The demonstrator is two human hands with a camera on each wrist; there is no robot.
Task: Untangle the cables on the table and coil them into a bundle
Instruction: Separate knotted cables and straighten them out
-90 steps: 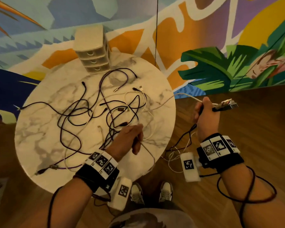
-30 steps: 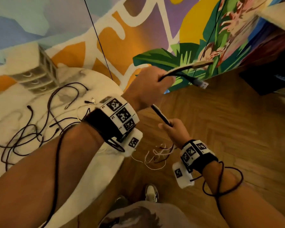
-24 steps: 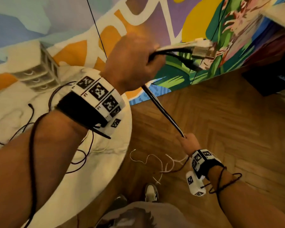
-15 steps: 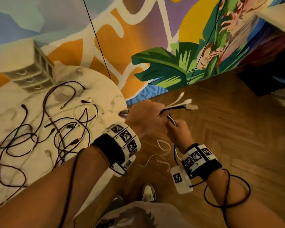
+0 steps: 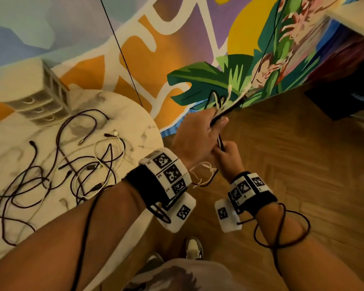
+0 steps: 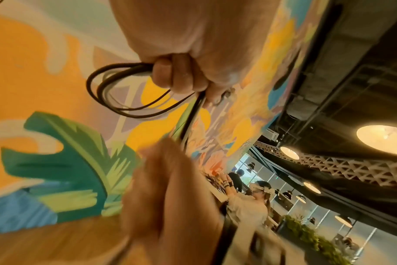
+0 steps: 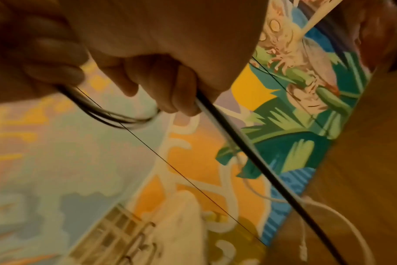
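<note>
Big painted mural (image 5: pixel 177 38) fills the far wall, all orange, purple and green leaves, with herringbone wood floor (image 5: pixel 303 164) running under it on the right. Round marble table (image 5: pixel 19 133) sits on the left, with a small drawer unit (image 5: pixel 38 97) at its far edge. Loose cables (image 5: pixel 76 164), dark and white ones, are still sprawled in a tangle over the tabletop. Off the table's right edge, the left hand (image 5: pixel 198 135) is curled round a small bundle (image 6: pixel 129 93) of looped dark and white cable, plug ends poking out toward the mural. Just nearer, the right hand (image 5: pixel 229 156) pinches the strands coming down out of that bundle, and the slack dangles below both wrists. Compared to half a second ago, the left hand has lifted a bit and moved farther out, so the plug ends now sit up against the green leaves, and the right hand has stayed tucked right under it. The table tangle looks unchanged.
</note>
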